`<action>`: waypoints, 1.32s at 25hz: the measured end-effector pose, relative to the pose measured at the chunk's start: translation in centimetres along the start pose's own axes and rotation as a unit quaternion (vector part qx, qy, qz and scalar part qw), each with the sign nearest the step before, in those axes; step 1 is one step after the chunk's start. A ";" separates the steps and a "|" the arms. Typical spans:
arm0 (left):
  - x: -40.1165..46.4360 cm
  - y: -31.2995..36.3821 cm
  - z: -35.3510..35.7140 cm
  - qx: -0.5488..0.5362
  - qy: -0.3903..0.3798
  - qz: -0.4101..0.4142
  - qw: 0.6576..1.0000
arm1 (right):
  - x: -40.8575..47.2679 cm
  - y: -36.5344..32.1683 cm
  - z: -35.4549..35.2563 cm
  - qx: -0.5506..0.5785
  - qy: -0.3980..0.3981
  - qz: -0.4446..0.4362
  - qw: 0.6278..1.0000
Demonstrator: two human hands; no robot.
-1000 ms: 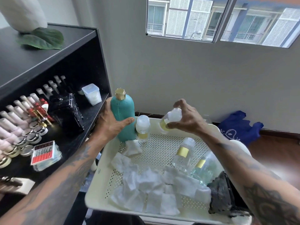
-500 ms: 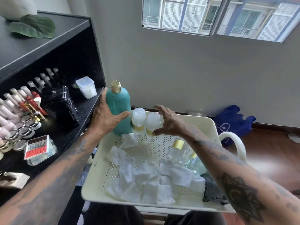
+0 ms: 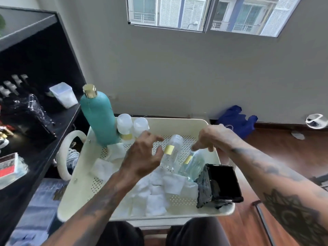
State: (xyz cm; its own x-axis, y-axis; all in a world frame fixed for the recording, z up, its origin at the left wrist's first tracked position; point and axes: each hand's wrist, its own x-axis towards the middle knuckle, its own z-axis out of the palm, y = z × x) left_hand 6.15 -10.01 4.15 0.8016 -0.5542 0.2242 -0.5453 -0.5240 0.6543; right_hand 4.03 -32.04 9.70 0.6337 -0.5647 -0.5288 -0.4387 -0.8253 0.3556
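Head view: hands freed, on to the next bottles.
Spread, empty fingers of left hand (image 3: pixel 142 159) and right hand (image 3: pixel 211 137) reach for a clear yellow-banded plastic bottle (image 3: pixel 173 148) and its twin (image 3: pixel 192 164), lying in the cream perforated tray (image 3: pixel 177 123); the just-released tall teal bottle (image 3: pixel 99 118) stands at its far-left corner.

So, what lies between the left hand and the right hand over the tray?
In the head view, a clear bottle with a yellow band lies between the left hand and the right hand, on the perforated tray.
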 end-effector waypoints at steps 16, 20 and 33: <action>6.8 1.4 4.9 -0.010 -0.226 -0.126 0.966 | 1.3 1.0 2.5 0.456 0.011 -0.073 0.887; 7.0 1.0 4.5 -0.019 -0.158 -0.067 0.985 | 1.5 1.6 2.0 0.398 0.142 -0.127 0.898; 5.9 -0.4 4.1 0.149 -0.013 0.150 0.977 | 3.3 0.2 3.3 0.475 0.149 -0.150 0.854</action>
State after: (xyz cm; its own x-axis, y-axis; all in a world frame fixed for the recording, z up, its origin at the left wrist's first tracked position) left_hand 10.12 -15.71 2.23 0.5897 -0.7268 0.3522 -0.8055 -0.4979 0.3213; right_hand 3.91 -34.09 5.48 0.8803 -0.4221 -0.2164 -0.4575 -0.6350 -0.6225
